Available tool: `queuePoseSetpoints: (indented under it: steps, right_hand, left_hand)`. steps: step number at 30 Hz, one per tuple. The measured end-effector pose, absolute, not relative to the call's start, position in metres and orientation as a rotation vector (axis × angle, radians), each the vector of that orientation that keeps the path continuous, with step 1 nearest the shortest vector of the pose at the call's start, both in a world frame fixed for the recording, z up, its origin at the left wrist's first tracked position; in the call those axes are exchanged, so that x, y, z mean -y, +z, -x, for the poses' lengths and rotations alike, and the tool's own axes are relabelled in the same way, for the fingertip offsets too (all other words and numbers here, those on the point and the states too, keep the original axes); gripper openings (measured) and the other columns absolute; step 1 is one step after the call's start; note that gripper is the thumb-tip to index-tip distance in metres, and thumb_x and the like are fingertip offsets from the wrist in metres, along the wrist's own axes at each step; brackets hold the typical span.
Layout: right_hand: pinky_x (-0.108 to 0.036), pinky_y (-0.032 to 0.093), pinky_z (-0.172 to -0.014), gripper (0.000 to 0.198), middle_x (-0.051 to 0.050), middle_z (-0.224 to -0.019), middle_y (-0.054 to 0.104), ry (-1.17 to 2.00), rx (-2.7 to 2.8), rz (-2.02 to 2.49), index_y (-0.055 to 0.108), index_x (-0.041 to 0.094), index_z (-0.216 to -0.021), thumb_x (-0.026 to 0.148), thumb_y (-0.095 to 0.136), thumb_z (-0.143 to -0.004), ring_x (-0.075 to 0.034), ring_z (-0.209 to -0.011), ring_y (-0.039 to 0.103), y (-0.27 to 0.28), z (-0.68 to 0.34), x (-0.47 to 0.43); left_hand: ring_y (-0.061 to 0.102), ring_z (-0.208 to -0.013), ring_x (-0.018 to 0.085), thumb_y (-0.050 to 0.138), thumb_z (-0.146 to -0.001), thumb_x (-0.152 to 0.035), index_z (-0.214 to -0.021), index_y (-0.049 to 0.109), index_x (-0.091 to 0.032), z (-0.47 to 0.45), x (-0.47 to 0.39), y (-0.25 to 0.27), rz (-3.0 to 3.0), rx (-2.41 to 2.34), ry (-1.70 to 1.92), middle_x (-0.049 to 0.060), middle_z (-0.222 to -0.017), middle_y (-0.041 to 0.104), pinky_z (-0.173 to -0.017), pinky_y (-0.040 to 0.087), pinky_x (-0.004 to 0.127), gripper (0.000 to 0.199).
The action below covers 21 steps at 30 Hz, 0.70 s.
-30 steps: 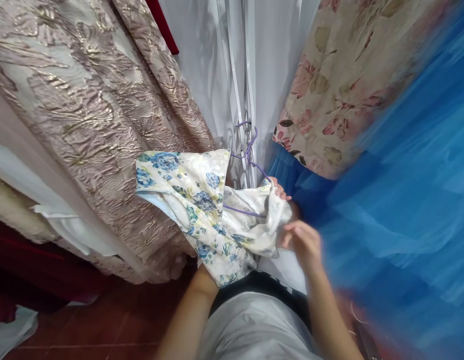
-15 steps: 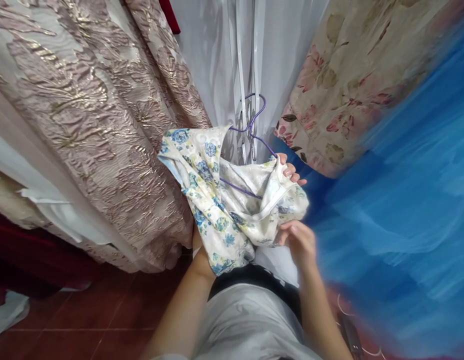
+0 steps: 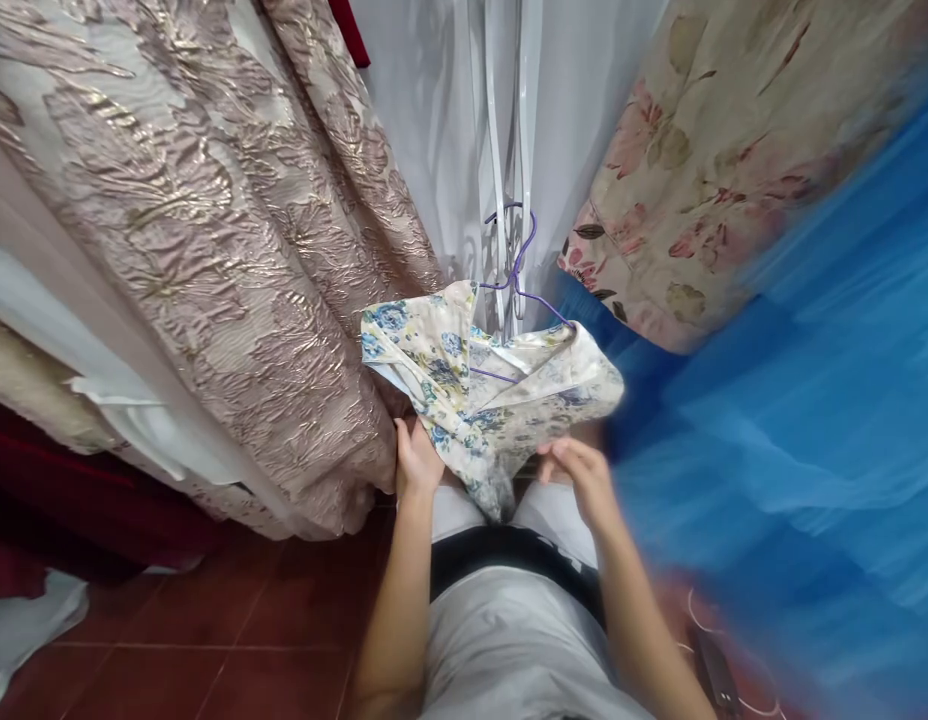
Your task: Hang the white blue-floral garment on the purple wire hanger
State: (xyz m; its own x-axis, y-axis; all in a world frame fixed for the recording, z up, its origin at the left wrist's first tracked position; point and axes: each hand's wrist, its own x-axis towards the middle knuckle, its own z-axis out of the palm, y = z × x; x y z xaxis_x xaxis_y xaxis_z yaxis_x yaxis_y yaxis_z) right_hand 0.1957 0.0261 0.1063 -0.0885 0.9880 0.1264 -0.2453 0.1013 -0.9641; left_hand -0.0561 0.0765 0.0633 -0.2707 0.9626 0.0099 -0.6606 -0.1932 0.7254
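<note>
A floral garment [image 3: 441, 370], white with blue and yellow-green flowers, hangs on a purple hanger [image 3: 518, 265]. The hanger's hook is up against the white straps, and its lower bar shows through the garment's open neckline. The lower part of the cloth tapers down between my hands. At its lower left edge is my left hand [image 3: 417, 458], thumb stretched out and fingers partly behind the cloth. My right hand [image 3: 580, 475] is beside the lower right edge, its fingers loosely bent and apart, with nothing seen between them.
White straps [image 3: 524, 120] hang down a white cloth [image 3: 411, 110]. A pink-gold textured fabric [image 3: 209, 250] hangs at left. On the right are a floral cream cloth [image 3: 659, 200] and blue fabric [image 3: 809, 450]. A dark power strip [image 3: 713, 665] with white cables lies on the tiled floor [image 3: 284, 600].
My left hand has let go of the garment's right shoulder and come out to its left side. The garment hangs narrower and more folded. My right hand has shifted slightly left.
</note>
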Motion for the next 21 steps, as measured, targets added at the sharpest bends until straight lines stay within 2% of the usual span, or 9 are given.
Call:
queuePoseSetpoints:
  steps: [2, 4, 6, 11, 18, 21]
  right_hand:
    - [-0.028, 0.049, -0.057, 0.032, -0.003, -0.059, 0.071, 1.334, 1.231, 0.956, 0.076, 0.018, -0.086, 0.049, 0.069, -0.084, -0.017, -0.054, 0.063, 0.101, -0.181, -0.032]
    - [-0.028, 0.048, -0.056, 0.035, -0.003, -0.06, 0.071, 1.332, 1.294, 1.024, 0.074, 0.017, -0.092, 0.05, 0.067, -0.083, -0.017, -0.053, 0.063, 0.095, -0.166, -0.036]
    - [-0.028, 0.047, -0.056, 0.039, -0.002, -0.059, 0.07, 1.263, 1.347, 1.125, 0.073, 0.016, -0.099, 0.05, 0.066, -0.082, -0.018, -0.052, 0.061, 0.089, -0.154, -0.039]
    - [-0.028, 0.042, -0.054, 0.035, 0.002, -0.05, 0.059, 0.953, 1.409, 1.344, 0.07, 0.016, -0.088, 0.05, 0.067, -0.081, -0.016, -0.048, 0.054, 0.075, -0.155, -0.045]
    - [-0.026, 0.035, -0.05, 0.03, 0.005, -0.051, 0.049, 1.024, 1.449, 1.313, 0.067, 0.018, -0.08, 0.047, 0.062, -0.08, -0.013, -0.046, 0.042, 0.073, -0.165, -0.053]
    - [-0.025, 0.033, -0.051, 0.024, 0.004, -0.052, 0.05, 1.044, 1.467, 1.292, 0.064, 0.018, -0.076, 0.042, 0.06, -0.078, -0.012, -0.048, 0.042, 0.075, -0.159, -0.051]
  left_hand:
    - [0.053, -0.137, 0.032, 0.064, -0.08, -0.076, -0.126, 0.066, -0.018, 0.059, -0.074, 0.063, -0.672, -0.818, 1.735, 0.015, -0.134, 0.066, -0.112, 0.044, 0.044, 0.074]
    - [0.057, -0.132, 0.03, 0.08, -0.074, -0.059, -0.123, 0.067, -0.018, 0.054, -0.07, 0.06, -0.794, -0.966, 1.748, 0.012, -0.129, 0.069, -0.111, 0.045, 0.039, 0.065]
    - [0.064, -0.122, 0.028, 0.085, -0.07, -0.043, -0.117, 0.069, -0.017, 0.04, -0.067, 0.054, -0.868, -1.084, 1.735, 0.01, -0.121, 0.072, -0.107, 0.048, 0.037, 0.056]
    - [0.069, -0.093, 0.024, 0.076, -0.065, -0.028, -0.094, 0.071, -0.015, 0.001, -0.066, 0.035, -0.811, -1.129, 1.623, 0.005, -0.094, 0.075, -0.088, 0.052, 0.033, 0.033]
    - [0.065, -0.08, 0.019, 0.066, -0.058, -0.023, -0.078, 0.062, -0.017, -0.003, -0.062, 0.036, -0.635, -1.058, 1.639, 0.0, -0.08, 0.068, -0.076, 0.05, 0.028, 0.021]
    - [0.062, -0.073, 0.018, 0.065, -0.057, -0.026, -0.071, 0.057, -0.018, 0.005, -0.065, 0.041, -0.602, -1.127, 1.73, -0.001, -0.072, 0.063, -0.072, 0.048, 0.028, 0.018]
